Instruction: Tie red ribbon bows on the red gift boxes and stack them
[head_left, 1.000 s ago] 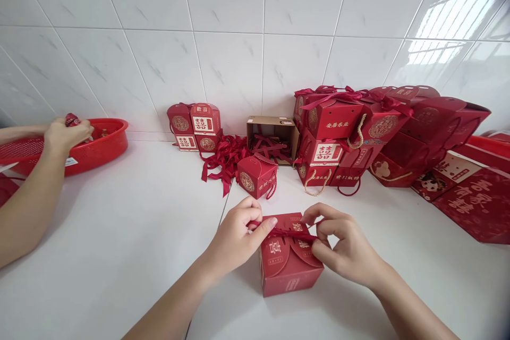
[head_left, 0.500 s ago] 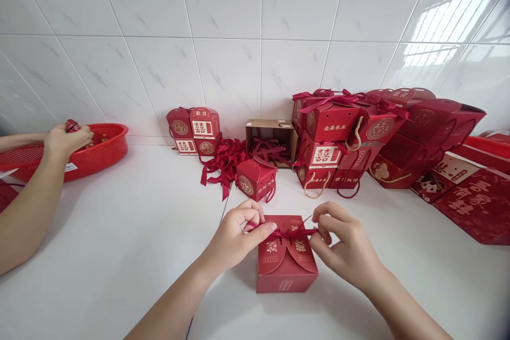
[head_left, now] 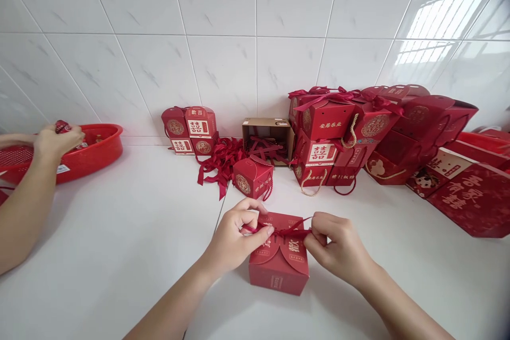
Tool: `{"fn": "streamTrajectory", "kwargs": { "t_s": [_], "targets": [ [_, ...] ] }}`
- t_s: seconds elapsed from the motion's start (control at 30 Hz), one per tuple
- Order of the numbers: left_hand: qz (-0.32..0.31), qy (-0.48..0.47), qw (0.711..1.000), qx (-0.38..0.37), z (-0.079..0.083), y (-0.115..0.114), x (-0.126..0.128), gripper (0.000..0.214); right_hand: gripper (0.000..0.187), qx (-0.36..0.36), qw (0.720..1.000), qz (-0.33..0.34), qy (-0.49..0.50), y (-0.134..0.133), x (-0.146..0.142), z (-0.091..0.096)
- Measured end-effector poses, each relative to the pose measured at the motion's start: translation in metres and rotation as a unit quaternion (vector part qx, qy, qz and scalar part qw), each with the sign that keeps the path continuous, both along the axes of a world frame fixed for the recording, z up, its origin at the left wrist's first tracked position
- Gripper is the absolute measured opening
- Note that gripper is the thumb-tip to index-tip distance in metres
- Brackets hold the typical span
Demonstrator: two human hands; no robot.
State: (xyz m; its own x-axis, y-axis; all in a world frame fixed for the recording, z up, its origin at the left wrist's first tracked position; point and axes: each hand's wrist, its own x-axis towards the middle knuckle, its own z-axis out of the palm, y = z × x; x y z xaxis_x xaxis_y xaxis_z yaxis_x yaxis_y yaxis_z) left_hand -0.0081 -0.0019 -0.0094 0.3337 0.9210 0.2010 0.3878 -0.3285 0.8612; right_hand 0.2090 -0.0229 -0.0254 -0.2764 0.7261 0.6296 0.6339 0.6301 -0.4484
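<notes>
A red gift box (head_left: 279,279) with gold characters sits upright on the white counter in front of me, its curved flaps folded over the top. A dark red ribbon (head_left: 294,232) runs through the top and is knotted near the middle. My left hand (head_left: 239,234) pinches the ribbon's left part between thumb and fingers, close over the box's left top edge. At the right edge, my right hand (head_left: 332,241) is closed around the ribbon's other end, which is drawn taut. The fingers partly hide the ribbon ends.
Behind the box stand a smaller red box (head_left: 253,178), a heap of loose ribbons (head_left: 223,162) and an open cardboard box (head_left: 287,130) holding ribbons. Stacked red boxes (head_left: 326,127) rise to the right. Another person's hand (head_left: 51,143) is over a red plastic basket (head_left: 93,156) at left.
My right hand has closed more tightly on the ribbon and moved slightly left. The box has turned a little and shifted left in view. My left hand keeps its pinch.
</notes>
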Motion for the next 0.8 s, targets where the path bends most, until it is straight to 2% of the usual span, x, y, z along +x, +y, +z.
{"fn": "streamTrajectory", "kwargs": {
  "t_s": [0.1, 0.27, 0.37, 0.43, 0.5, 0.6, 0.7, 0.8],
  "targets": [
    [0.013, 0.005, 1.0, 0.01, -0.002, 0.001, 0.0, 0.046, 0.032, -0.022, 1.0, 0.008, 0.006, 0.002, 0.005, 0.002],
    [0.033, -0.011, 0.997, 0.065, -0.007, 0.001, 0.005, 0.037, 0.014, -0.136, 0.982, 0.129, -0.018, 0.003, 0.025, 0.013],
    [0.059, -0.017, 0.994, 0.087, -0.011, 0.0, 0.009, 0.031, 0.065, -0.204, 0.966, 0.159, -0.024, -0.002, 0.027, 0.014],
    [0.063, -0.04, 0.994, 0.075, -0.013, 0.0, 0.011, 0.021, 0.077, -0.232, 0.959, 0.164, -0.019, -0.007, 0.024, 0.012],
    [0.046, -0.069, 0.995, 0.052, -0.013, -0.002, 0.012, 0.02, 0.072, -0.235, 0.957, 0.172, -0.005, -0.01, 0.022, 0.009],
    [0.01, -0.087, 0.996, 0.022, -0.014, -0.003, 0.011, 0.044, 0.074, -0.211, 0.962, 0.174, 0.0, -0.007, 0.034, 0.006],
    [-0.001, -0.076, 0.997, -0.004, -0.015, -0.003, 0.011, 0.046, 0.072, -0.182, 0.973, 0.139, -0.022, 0.011, 0.066, -0.002],
    [0.006, -0.049, 0.999, -0.016, -0.019, -0.001, 0.01, 0.043, 0.065, -0.155, 0.985, 0.072, -0.039, 0.042, 0.104, -0.016]
  ]
}}
